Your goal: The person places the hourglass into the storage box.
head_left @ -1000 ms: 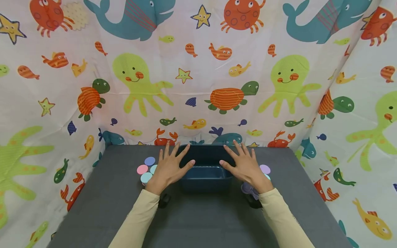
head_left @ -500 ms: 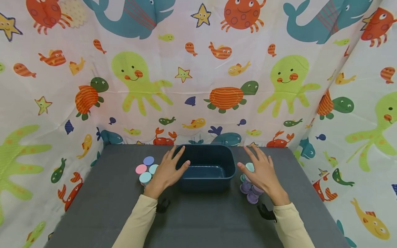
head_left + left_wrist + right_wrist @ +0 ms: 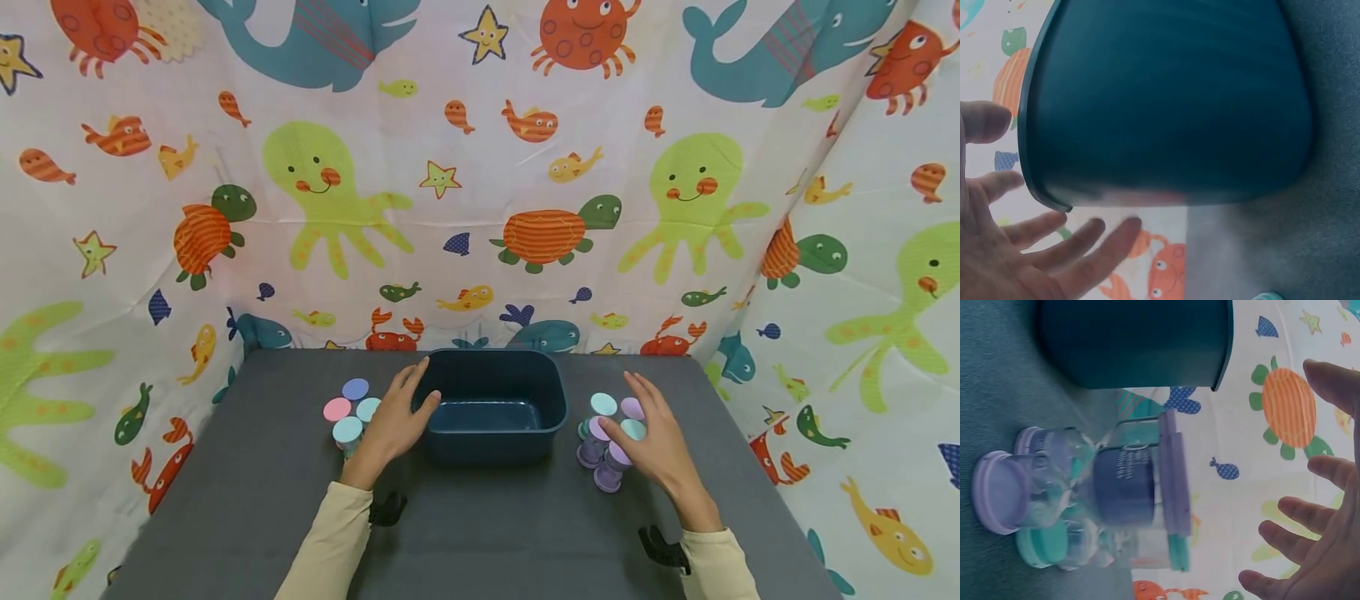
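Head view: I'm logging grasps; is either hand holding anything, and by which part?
Nothing is held: left hand beside the bin, right hand near the hourglasses.

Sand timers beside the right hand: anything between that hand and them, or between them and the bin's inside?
Nothing visible stands between the right hand and these sand timers; the right wrist view shows open space there. Toward the inside of the bin, its facing wall stands in the way, so they'd probably need lifting over it.
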The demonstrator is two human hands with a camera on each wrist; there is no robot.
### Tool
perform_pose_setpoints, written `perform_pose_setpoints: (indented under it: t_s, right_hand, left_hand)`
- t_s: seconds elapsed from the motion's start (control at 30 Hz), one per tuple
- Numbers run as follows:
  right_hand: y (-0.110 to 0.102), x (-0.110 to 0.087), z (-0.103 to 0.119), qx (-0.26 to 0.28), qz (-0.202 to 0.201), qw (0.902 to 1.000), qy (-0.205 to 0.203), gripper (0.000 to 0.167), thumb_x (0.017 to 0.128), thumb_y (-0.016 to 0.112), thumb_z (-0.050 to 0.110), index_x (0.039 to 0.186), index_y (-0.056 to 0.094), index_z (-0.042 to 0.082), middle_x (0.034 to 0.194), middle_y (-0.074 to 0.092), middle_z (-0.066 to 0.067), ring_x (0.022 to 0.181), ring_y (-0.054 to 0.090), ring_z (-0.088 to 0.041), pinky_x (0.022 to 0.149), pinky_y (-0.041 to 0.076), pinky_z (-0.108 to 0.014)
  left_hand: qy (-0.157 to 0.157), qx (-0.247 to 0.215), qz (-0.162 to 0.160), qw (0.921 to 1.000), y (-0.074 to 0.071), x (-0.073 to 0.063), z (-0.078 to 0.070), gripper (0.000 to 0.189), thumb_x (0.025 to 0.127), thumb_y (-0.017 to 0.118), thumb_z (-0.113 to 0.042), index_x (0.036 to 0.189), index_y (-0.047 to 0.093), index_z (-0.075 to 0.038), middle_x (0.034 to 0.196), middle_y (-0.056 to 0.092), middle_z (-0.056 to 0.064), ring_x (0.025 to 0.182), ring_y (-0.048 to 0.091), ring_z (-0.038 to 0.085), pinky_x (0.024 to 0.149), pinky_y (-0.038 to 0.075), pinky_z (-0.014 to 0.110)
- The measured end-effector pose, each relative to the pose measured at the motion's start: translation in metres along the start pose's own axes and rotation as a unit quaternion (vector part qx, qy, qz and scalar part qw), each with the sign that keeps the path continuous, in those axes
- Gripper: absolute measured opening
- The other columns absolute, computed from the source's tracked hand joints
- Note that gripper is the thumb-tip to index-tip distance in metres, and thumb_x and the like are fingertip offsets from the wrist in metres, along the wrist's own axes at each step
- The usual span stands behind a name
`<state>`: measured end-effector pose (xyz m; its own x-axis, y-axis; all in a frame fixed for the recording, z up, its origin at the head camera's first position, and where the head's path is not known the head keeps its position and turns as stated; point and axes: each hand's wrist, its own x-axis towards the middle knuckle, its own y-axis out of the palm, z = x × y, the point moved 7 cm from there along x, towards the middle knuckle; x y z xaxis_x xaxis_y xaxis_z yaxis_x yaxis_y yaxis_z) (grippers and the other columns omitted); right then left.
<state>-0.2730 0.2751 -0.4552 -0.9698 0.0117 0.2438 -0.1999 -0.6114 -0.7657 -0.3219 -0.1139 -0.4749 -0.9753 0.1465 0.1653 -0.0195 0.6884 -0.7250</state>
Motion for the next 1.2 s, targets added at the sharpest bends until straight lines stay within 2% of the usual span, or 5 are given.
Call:
perform_pose_setpoints:
  t_s: [0.4,0.53,0.7,0.97,1.2]
  right_hand:
    - [-0.007,-0.025,-0.019,0.053,-0.099,0.9937,-0.006,0.076,0.081,0.079,0.031,0.146,0.045,0.013,0.148,0.041,-0.017,0.132,0.043,-0.039,0.101,0.038,-0.065]
    - [-0.007,-0.034,-0.024,0.063,-0.125,0.9899,0.02,0.071,0.08,0.081,0.026,0.141,0.05,0.008,0.139,0.049,-0.016,0.121,0.05,-0.032,0.094,0.048,-0.034]
    - [-0.004,-0.047,-0.031,0.086,-0.141,0.9835,0.072,0.067,0.079,0.082,0.028,0.136,0.053,0.006,0.128,0.055,-0.013,0.112,0.054,-0.023,0.082,0.037,-0.001]
    - [0.003,-0.061,-0.042,0.135,-0.161,0.9703,0.12,0.061,0.076,0.085,0.022,0.129,0.059,0.006,0.123,0.062,-0.013,0.107,0.061,-0.016,0.078,0.047,-0.004]
    - [0.017,-0.069,-0.047,0.167,-0.149,0.9647,0.14,0.058,0.075,0.086,0.018,0.126,0.061,0.006,0.125,0.064,-0.013,0.096,0.055,0.014,0.076,0.052,-0.009]
  left_hand:
    - [-0.027,-0.095,-0.059,0.9933,-0.007,0.003,0.016,0.057,0.096,0.057,-0.016,0.15,0.041,-0.015,0.134,0.053,0.019,0.108,0.062,0.031,0.086,0.052,0.046]
    - [-0.032,-0.111,-0.07,0.9908,-0.008,0.003,0.019,0.052,0.094,0.057,-0.011,0.145,0.049,-0.012,0.125,0.059,0.017,0.106,0.064,0.03,0.084,0.054,0.043]
    - [-0.044,-0.16,-0.073,0.9834,-0.008,0.005,0.022,0.047,0.093,0.059,-0.007,0.14,0.055,-0.009,0.119,0.061,0.018,0.106,0.064,0.031,0.069,0.059,0.032]
    - [-0.107,-0.287,-0.064,0.9497,-0.004,0.004,0.031,0.045,0.091,0.064,-0.006,0.136,0.058,-0.007,0.119,0.062,0.017,0.089,0.06,0.019,0.07,0.06,0.042]
    - [-0.136,-0.295,-0.046,0.9445,-0.001,0.004,0.035,0.045,0.093,0.063,-0.007,0.137,0.057,-0.009,0.122,0.061,0.015,0.095,0.058,0.021,0.07,0.058,0.027]
